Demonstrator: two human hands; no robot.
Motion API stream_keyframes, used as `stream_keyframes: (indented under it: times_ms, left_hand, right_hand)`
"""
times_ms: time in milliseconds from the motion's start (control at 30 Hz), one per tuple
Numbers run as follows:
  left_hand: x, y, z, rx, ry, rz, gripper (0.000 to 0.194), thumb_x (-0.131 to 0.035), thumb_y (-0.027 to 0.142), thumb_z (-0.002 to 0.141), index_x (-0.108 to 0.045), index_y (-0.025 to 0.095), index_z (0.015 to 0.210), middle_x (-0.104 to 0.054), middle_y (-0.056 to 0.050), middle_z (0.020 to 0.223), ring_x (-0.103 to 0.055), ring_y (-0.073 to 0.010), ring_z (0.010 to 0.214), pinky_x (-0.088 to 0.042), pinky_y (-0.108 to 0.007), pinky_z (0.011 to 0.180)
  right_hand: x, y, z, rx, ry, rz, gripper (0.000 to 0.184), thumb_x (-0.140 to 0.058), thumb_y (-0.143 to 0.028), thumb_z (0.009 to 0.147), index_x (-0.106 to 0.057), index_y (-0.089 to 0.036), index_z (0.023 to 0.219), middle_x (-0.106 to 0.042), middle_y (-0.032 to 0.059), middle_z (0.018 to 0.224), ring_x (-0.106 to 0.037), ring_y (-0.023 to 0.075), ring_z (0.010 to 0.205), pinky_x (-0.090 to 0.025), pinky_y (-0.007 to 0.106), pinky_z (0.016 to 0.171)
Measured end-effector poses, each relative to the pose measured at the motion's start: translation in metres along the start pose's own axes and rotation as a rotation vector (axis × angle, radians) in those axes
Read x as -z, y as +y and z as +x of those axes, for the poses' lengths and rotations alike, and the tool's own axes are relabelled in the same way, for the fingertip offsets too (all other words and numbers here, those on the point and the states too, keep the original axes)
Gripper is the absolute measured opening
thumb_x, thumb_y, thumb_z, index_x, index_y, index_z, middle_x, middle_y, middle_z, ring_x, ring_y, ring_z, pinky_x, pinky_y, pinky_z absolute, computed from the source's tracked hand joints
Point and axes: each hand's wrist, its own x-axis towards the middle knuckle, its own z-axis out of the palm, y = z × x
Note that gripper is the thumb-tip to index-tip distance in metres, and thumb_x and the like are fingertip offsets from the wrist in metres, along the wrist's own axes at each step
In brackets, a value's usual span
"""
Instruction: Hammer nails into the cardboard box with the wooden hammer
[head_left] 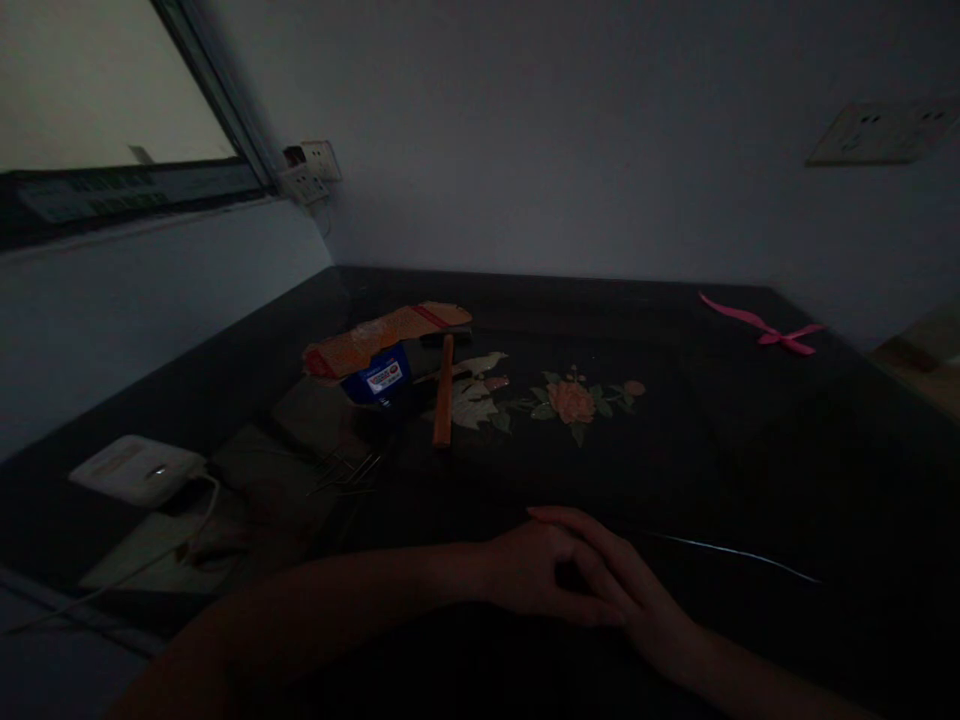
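Low in the dim head view, my left hand (529,568) and my right hand (637,590) rest against each other above the dark tabletop (660,470). The right hand's fingers stretch across the back of the left hand. Fingers of the left hand reach toward the right palm, partly covered, with a gap between thumb and fingers. I see nothing held in either hand. Just beyond them a thin shiny wire (742,552) lies to the right. Farther off is a hammer (444,395) with a wooden handle, and several nails (349,470) are scattered to its left.
A blue box (382,375) and a torn orange-brown piece of packaging (386,335) lie beside the hammer. At left sits a white device (139,468) with a cable. A pink ribbon (772,333) is at back right. Wall sockets (874,133) are above the table.
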Motion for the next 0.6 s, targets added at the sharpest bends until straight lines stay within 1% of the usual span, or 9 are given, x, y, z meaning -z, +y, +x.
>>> stream_keyframes:
  times_ms: [100,267,333,433,600]
  left_hand:
    - [0.0003,0.0005,-0.0002,-0.009,-0.002,-0.011,0.018,-0.068,0.029,0.078,-0.070,0.018,0.092,-0.070,0.000,0.093,-0.063,-0.0138,0.088,-0.047,-0.021,0.078]
    - [0.0009,0.0022,-0.0008,-0.010,0.010,0.005,0.020,-0.068,0.031,0.077,-0.069,0.016,0.092,-0.069,-0.002,0.094,-0.063,-0.0153,0.089,-0.047,-0.023,0.079]
    - [0.0005,0.0016,-0.0006,-0.004,0.017,0.009,0.021,-0.068,0.031,0.077,-0.069,0.016,0.090,-0.069,-0.002,0.092,-0.062,-0.0150,0.087,-0.047,-0.022,0.077]
    - [-0.0004,-0.0018,0.0004,-0.038,0.021,-0.003,0.020,-0.069,0.031,0.076,-0.068,0.015,0.088,-0.069,-0.002,0.088,-0.062,-0.0144,0.084,-0.046,-0.021,0.075]
    - [-0.0003,-0.0052,0.0014,-0.064,0.019,-0.006,0.023,-0.065,0.034,0.080,-0.068,0.015,0.092,-0.068,-0.002,0.091,-0.062,-0.0148,0.086,-0.046,-0.021,0.076]
  right_hand:
    - [0.0008,-0.0001,0.0002,0.006,0.000,-0.006,0.035,-0.039,-0.037,0.096,-0.053,-0.029,0.126,-0.062,0.0069,0.124,-0.056,0.0236,0.114,-0.044,0.041,0.097]
    - [0.0019,-0.0062,0.0011,0.001,-0.008,-0.004,0.035,-0.038,-0.038,0.095,-0.054,-0.027,0.124,-0.062,0.0079,0.124,-0.056,0.0233,0.115,-0.044,0.041,0.097]
    - [0.0019,-0.0072,0.0008,-0.012,-0.007,-0.002,0.035,-0.038,-0.039,0.095,-0.054,-0.027,0.124,-0.061,0.0075,0.124,-0.055,0.0232,0.116,-0.043,0.041,0.098]
    - [0.0018,-0.0066,0.0000,-0.025,0.003,0.000,0.035,-0.039,-0.039,0.095,-0.055,-0.029,0.124,-0.061,0.0061,0.125,-0.055,0.0230,0.116,-0.043,0.040,0.099]
    - [0.0008,-0.0081,0.0022,-0.023,0.018,0.019,0.034,-0.040,-0.040,0.094,-0.057,-0.028,0.122,-0.063,0.0065,0.123,-0.056,0.0231,0.115,-0.043,0.039,0.098]
